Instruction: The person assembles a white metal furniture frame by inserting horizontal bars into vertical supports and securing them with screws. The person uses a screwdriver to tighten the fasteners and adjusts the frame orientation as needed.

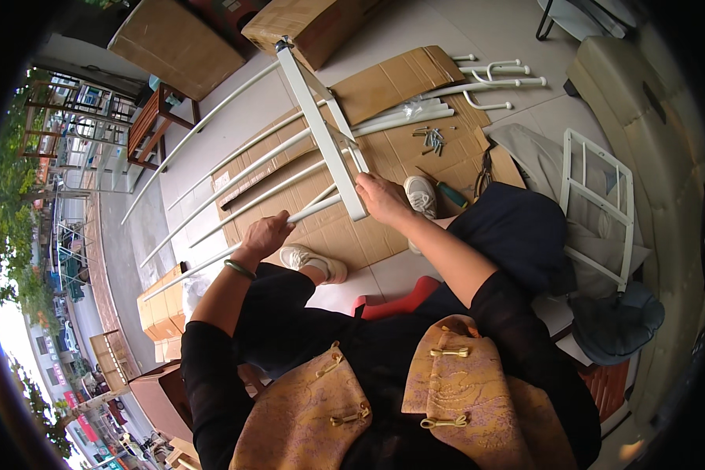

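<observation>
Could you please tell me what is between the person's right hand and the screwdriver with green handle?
In the head view, a pale lace-up shoe shows between the right hand and the green-handled screwdriver.

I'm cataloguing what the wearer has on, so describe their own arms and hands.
The left hand and right hand are both ungloved. A rounded, dark greenish bangle circles the left wrist; the right wrist shows nothing worn. The black sleeves look thin and end around the elbows, leaving the forearms uncovered. No cables show along either arm.
</observation>
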`<move>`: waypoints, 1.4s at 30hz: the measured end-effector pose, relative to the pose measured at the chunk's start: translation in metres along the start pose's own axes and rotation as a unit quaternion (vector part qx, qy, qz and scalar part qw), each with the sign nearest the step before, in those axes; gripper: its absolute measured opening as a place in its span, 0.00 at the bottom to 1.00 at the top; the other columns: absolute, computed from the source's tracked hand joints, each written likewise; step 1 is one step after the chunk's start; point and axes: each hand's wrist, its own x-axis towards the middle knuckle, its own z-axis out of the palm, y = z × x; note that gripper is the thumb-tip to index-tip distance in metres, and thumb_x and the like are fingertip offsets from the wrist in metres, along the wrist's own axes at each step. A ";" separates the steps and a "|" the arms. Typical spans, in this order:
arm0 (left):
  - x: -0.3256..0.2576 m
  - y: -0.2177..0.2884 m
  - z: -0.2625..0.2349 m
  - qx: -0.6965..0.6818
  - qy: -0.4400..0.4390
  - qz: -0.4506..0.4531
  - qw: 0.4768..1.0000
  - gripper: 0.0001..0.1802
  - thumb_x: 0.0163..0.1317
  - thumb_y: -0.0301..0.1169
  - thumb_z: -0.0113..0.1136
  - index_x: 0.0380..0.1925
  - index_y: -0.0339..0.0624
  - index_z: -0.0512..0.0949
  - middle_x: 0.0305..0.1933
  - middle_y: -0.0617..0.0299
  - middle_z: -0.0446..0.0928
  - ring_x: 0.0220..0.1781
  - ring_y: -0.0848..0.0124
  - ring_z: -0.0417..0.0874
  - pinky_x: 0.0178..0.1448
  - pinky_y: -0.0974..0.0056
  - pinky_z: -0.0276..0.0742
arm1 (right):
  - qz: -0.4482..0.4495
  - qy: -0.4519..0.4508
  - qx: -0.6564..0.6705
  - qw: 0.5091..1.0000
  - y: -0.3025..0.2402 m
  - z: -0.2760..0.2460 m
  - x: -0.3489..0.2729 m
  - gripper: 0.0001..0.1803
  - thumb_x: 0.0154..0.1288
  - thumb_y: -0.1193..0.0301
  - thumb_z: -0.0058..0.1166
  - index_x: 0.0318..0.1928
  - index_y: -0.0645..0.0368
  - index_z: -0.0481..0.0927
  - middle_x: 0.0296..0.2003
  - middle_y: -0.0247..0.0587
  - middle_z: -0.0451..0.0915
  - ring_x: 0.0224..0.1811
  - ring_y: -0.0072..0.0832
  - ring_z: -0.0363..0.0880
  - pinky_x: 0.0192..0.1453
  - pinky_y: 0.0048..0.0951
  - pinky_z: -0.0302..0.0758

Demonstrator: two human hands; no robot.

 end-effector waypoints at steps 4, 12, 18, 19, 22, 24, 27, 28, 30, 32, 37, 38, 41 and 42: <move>-0.004 0.001 -0.002 0.008 0.015 0.006 1.000 0.13 0.65 0.42 0.51 0.34 0.43 0.69 0.27 0.46 0.78 0.34 0.45 0.79 0.36 0.46 0.72 | 0.119 -0.029 -0.009 0.992 -0.002 0.006 0.004 0.12 0.69 0.63 0.47 0.37 0.60 0.71 0.31 0.51 0.79 0.35 0.51 0.77 0.35 0.45 0.72; -0.006 0.000 0.001 0.008 0.048 0.024 0.999 0.14 0.65 0.43 0.52 0.34 0.44 0.70 0.28 0.49 0.79 0.34 0.46 0.80 0.36 0.46 0.74 | 0.052 0.041 0.151 0.986 0.007 0.016 -0.001 0.15 0.69 0.62 0.48 0.35 0.64 0.72 0.28 0.51 0.79 0.31 0.46 0.78 0.35 0.40 0.71; -0.007 -0.002 0.005 0.001 0.053 0.025 0.998 0.15 0.66 0.45 0.50 0.35 0.45 0.70 0.28 0.49 0.79 0.34 0.47 0.80 0.36 0.47 0.74 | 0.133 0.022 -0.029 0.990 0.003 0.016 0.008 0.25 0.70 0.51 0.41 0.30 0.61 0.77 0.24 0.51 0.79 0.30 0.50 0.79 0.36 0.45 0.74; -0.006 -0.002 0.006 0.002 0.052 0.024 0.998 0.15 0.66 0.45 0.50 0.35 0.45 0.70 0.28 0.49 0.79 0.34 0.47 0.80 0.36 0.47 0.74 | 0.146 0.011 0.010 0.989 0.004 0.015 0.007 0.25 0.70 0.52 0.41 0.30 0.61 0.76 0.24 0.51 0.79 0.30 0.49 0.79 0.36 0.44 0.74; -0.004 -0.006 0.008 -0.003 0.064 0.028 0.998 0.14 0.65 0.44 0.51 0.34 0.44 0.69 0.26 0.48 0.78 0.32 0.46 0.80 0.35 0.47 0.73 | 0.107 0.020 0.213 0.971 0.007 0.015 0.004 0.24 0.70 0.52 0.43 0.35 0.64 0.75 0.25 0.50 0.79 0.29 0.43 0.79 0.34 0.39 0.74; -0.004 -0.007 0.011 -0.008 0.073 0.034 0.997 0.14 0.65 0.43 0.51 0.34 0.44 0.69 0.25 0.49 0.78 0.32 0.46 0.79 0.34 0.47 0.73 | 0.072 0.030 0.183 0.980 0.009 0.016 0.002 0.24 0.70 0.53 0.43 0.36 0.64 0.74 0.26 0.51 0.79 0.30 0.44 0.80 0.34 0.41 0.73; -0.002 -0.007 0.013 -0.007 0.083 0.041 0.996 0.13 0.65 0.43 0.51 0.34 0.44 0.70 0.25 0.49 0.78 0.31 0.46 0.79 0.34 0.47 0.73 | 0.066 0.035 0.073 0.995 0.007 0.017 0.004 0.23 0.70 0.53 0.43 0.36 0.63 0.74 0.26 0.52 0.79 0.30 0.46 0.79 0.35 0.42 0.73; -0.003 -0.007 0.013 -0.007 0.084 0.040 0.996 0.14 0.65 0.43 0.51 0.34 0.44 0.70 0.25 0.49 0.78 0.31 0.46 0.79 0.34 0.47 0.73 | 0.087 0.033 0.020 0.995 0.005 0.017 0.005 0.22 0.70 0.54 0.43 0.36 0.63 0.75 0.26 0.53 0.79 0.30 0.46 0.79 0.35 0.43 0.73; -0.003 -0.006 0.012 -0.009 0.080 0.034 0.996 0.14 0.65 0.44 0.50 0.35 0.45 0.70 0.27 0.49 0.78 0.32 0.46 0.80 0.35 0.47 0.74 | 0.147 0.003 -0.015 0.989 0.002 0.014 0.008 0.21 0.69 0.55 0.43 0.35 0.62 0.75 0.27 0.53 0.79 0.31 0.48 0.79 0.35 0.44 0.72; -0.005 -0.007 0.012 -0.018 0.067 0.025 0.997 0.16 0.66 0.46 0.49 0.36 0.45 0.70 0.29 0.48 0.80 0.35 0.46 0.80 0.38 0.47 0.75 | 0.173 -0.010 -0.008 0.985 -0.001 0.011 0.008 0.20 0.69 0.55 0.43 0.35 0.62 0.75 0.27 0.53 0.79 0.32 0.49 0.79 0.36 0.45 0.72; -0.003 -0.005 0.014 -0.018 0.075 0.029 0.997 0.15 0.65 0.45 0.50 0.35 0.45 0.70 0.27 0.48 0.78 0.33 0.47 0.80 0.36 0.47 0.74 | 0.090 0.018 0.103 0.990 -0.001 0.008 0.004 0.19 0.70 0.56 0.42 0.37 0.60 0.75 0.29 0.53 0.79 0.34 0.52 0.78 0.38 0.46 0.72; -0.003 -0.005 0.014 -0.017 0.075 0.026 0.997 0.14 0.65 0.44 0.51 0.34 0.44 0.70 0.26 0.49 0.78 0.32 0.47 0.80 0.35 0.47 0.73 | 0.091 0.024 0.057 0.994 -0.001 0.010 0.005 0.19 0.70 0.55 0.41 0.38 0.59 0.75 0.30 0.54 0.79 0.35 0.52 0.78 0.39 0.46 0.72; -0.004 -0.005 0.015 -0.020 0.071 0.015 0.997 0.14 0.65 0.44 0.51 0.34 0.44 0.70 0.26 0.49 0.78 0.33 0.47 0.80 0.35 0.47 0.73 | 0.109 0.021 -0.059 0.992 -0.001 0.017 0.007 0.20 0.70 0.55 0.40 0.37 0.60 0.75 0.30 0.55 0.80 0.35 0.53 0.78 0.39 0.46 0.72; -0.005 -0.005 0.015 -0.018 0.078 0.021 0.997 0.14 0.65 0.44 0.51 0.34 0.44 0.70 0.26 0.49 0.78 0.33 0.47 0.79 0.35 0.47 0.74 | 0.145 -0.014 -0.068 0.987 0.001 0.015 0.010 0.22 0.70 0.53 0.39 0.38 0.60 0.75 0.31 0.55 0.80 0.34 0.52 0.78 0.38 0.44 0.73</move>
